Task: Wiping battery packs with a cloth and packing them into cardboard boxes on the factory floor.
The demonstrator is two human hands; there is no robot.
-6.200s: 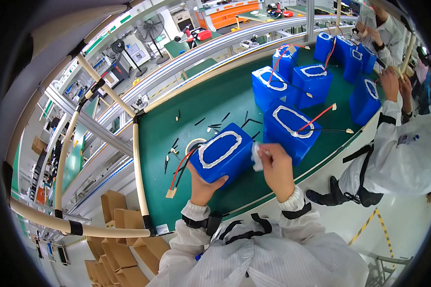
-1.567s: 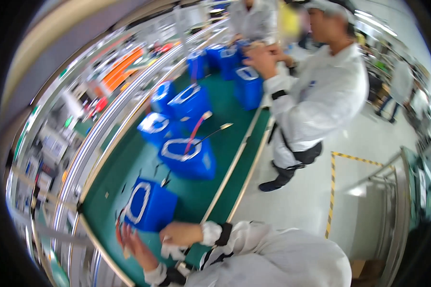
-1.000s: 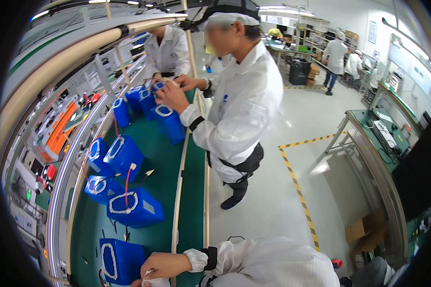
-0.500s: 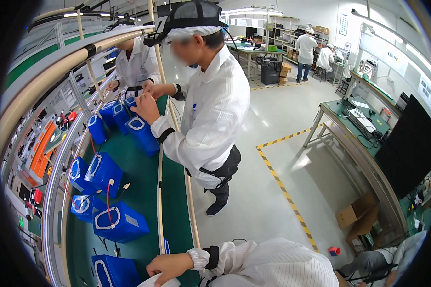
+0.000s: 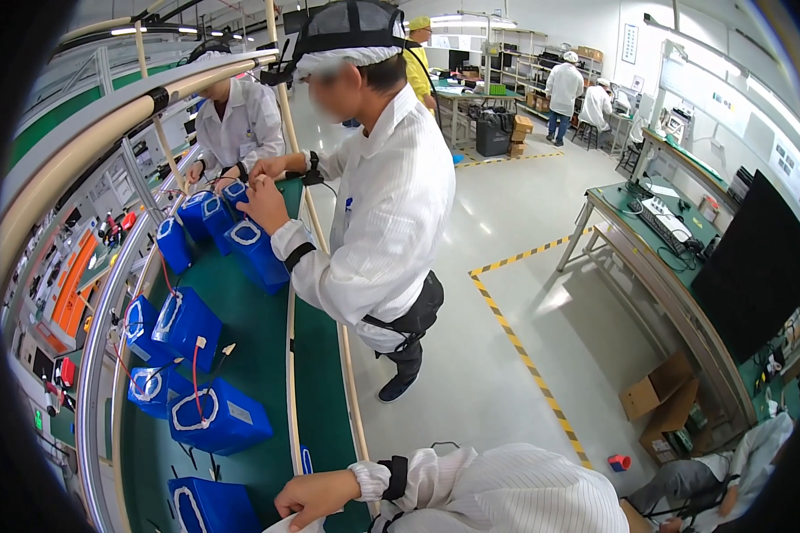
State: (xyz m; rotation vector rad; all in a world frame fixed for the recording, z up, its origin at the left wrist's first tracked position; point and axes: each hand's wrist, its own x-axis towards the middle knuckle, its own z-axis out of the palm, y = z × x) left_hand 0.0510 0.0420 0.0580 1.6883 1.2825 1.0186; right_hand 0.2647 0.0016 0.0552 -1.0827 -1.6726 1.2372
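Note:
My right hand (image 5: 316, 498) reaches in at the lower edge over the green bench. Its fingers are curled down on some white material (image 5: 290, 526), mostly cut off by the frame, so I cannot tell what it is. Just left of it stands a blue-wrapped battery pack (image 5: 213, 506) with a white-edged top. Beyond is a larger blue pack (image 5: 220, 417) with a red wire rising from it, beside several similar packs. My left hand is out of view. Across the bench, a co-worker's hands (image 5: 265, 200) are at a small blue pack (image 5: 234, 194).
A pale rail (image 5: 292, 382) runs along the bench. Another person (image 5: 240, 124) works at its far end. Yellow-black tape (image 5: 524, 355) marks the floor. On the right stand a workbench (image 5: 609, 200) with a keyboard, a large black panel (image 5: 751, 266) and cardboard boxes (image 5: 658, 391).
The whole view has shifted slightly. A person in yellow has come into sight at the back. The far worker's hands have moved closer to the packs. My right hand stays nearly in place.

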